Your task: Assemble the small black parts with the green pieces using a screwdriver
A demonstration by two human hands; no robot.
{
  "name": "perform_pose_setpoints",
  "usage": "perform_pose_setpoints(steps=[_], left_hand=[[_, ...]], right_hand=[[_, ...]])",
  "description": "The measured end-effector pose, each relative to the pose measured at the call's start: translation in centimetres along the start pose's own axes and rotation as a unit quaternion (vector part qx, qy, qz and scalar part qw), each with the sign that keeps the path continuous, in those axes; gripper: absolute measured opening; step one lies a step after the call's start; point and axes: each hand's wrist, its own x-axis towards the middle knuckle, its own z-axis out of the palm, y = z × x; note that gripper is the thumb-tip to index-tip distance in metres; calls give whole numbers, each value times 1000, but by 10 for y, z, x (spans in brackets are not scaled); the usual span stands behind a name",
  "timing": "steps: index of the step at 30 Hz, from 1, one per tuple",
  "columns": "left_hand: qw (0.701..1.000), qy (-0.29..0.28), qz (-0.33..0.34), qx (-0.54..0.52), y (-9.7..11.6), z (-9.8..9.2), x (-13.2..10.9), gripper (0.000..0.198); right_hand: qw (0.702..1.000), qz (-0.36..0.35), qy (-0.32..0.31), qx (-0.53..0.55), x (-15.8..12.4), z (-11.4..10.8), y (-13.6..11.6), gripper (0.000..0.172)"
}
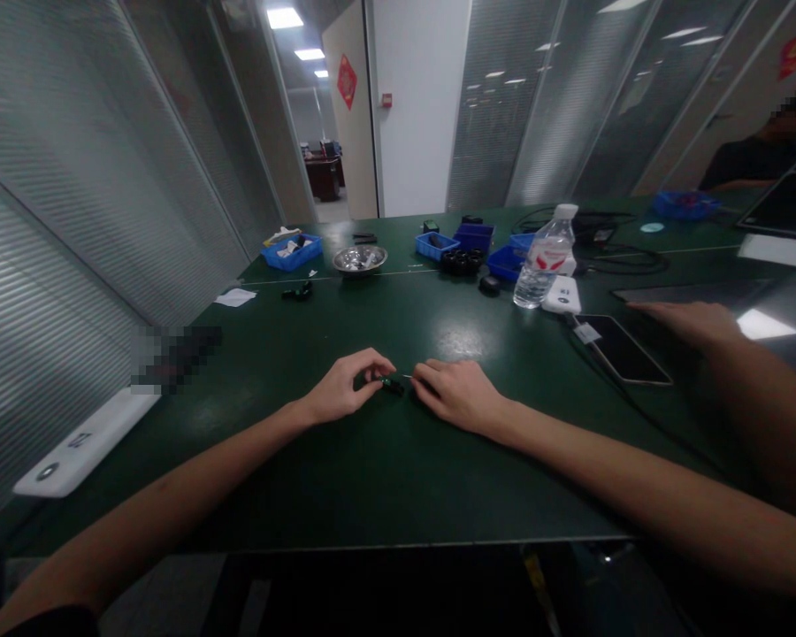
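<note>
Dark green surface (385,478): left hand (341,389) pinches small black part (391,385), axis sideways; right hand (457,394) touching its thin pin (408,378), grip narrow.

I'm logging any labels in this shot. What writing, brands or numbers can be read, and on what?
No text can be read here.
Water bottle: red and white label, print too blurred.
Red wall hanging: its mark is too small.
White strip at the table edge: small dark marks, unreadable.
</note>
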Motion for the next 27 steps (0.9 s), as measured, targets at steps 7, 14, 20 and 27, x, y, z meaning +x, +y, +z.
perform_pose_setpoints(steps=[7, 14, 20, 27], left_hand=[[999, 26, 33, -27, -1, 0, -1, 19], [996, -43, 66, -41, 1, 0, -4, 15], [990, -121, 73, -21, 0, -2, -3, 12], [991, -127, 40, 13, -6, -5, -3, 18]], right_hand=[[1000, 3, -1, -8, 0, 1, 2, 31], [1000, 3, -4, -8, 1, 2, 2, 30], [1000, -1, -2, -8, 1, 4, 4, 30], [1000, -2, 9, -8, -2, 5, 5, 30]])
